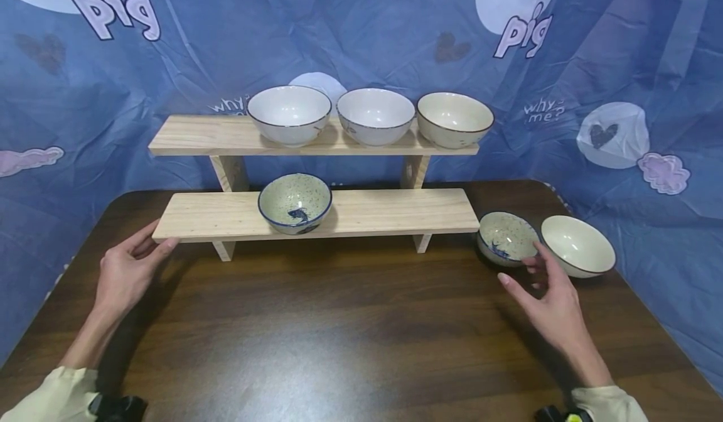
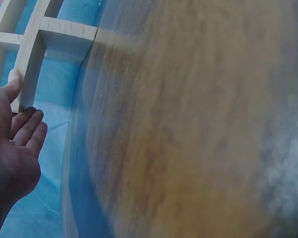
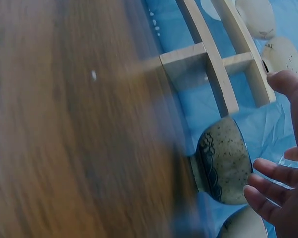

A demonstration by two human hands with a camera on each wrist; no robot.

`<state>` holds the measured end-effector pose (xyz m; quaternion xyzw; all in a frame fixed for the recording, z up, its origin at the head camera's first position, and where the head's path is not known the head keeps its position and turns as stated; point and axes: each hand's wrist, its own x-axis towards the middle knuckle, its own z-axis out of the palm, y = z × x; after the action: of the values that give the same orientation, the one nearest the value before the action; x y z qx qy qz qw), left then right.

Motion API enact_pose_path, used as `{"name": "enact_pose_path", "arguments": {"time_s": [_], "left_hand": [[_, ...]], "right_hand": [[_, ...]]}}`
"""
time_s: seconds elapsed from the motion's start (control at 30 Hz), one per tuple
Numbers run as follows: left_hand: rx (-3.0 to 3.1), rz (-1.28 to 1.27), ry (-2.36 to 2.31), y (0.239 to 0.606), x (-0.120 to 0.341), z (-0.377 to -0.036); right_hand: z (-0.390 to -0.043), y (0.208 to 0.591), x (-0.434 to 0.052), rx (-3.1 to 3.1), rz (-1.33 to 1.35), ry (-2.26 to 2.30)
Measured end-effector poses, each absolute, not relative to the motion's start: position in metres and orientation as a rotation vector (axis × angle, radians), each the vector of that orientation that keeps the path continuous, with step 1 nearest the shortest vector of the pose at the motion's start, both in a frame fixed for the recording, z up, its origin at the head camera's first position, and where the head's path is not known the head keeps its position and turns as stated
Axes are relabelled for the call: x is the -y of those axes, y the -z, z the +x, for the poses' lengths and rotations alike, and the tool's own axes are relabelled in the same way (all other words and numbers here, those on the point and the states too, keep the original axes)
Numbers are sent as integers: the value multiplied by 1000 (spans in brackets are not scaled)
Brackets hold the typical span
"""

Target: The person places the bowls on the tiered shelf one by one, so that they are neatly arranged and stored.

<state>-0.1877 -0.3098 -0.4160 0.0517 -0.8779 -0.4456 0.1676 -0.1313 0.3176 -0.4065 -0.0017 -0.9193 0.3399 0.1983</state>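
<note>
At the left end of a two-tier wooden shelf (image 1: 373, 211), my left hand (image 1: 127, 271) pinches the lower board. In the left wrist view, the thumb of the left hand (image 2: 15, 148) lies on one face of the board (image 2: 30, 64) and the fingers on the other. My right hand (image 1: 545, 296) hovers with spread fingers beside a speckled blue-rimmed bowl (image 1: 505, 237) on the table. In the right wrist view, fingertips of the right hand (image 3: 283, 168) come near the rim of that bowl (image 3: 226, 163); contact is unclear. A similar speckled bowl (image 1: 295, 199) stands on the lower board.
On the upper board (image 1: 198, 134) stand two white bowls (image 1: 290, 114) (image 1: 375, 116) and a cream bowl (image 1: 454, 119). Another cream bowl (image 1: 577, 246) sits right of the speckled one, near the right edge of the dark wooden table (image 1: 339, 328). A blue printed cloth (image 1: 361, 26) hangs behind.
</note>
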Motion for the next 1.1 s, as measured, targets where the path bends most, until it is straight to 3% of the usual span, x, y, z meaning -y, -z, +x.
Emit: {"name": "enact_pose_path", "arguments": {"time_s": [1.1], "left_hand": [[2532,177,1247,415,312,-188]], "right_hand": [[-175,419,-338,2804,-206,-946]]}}
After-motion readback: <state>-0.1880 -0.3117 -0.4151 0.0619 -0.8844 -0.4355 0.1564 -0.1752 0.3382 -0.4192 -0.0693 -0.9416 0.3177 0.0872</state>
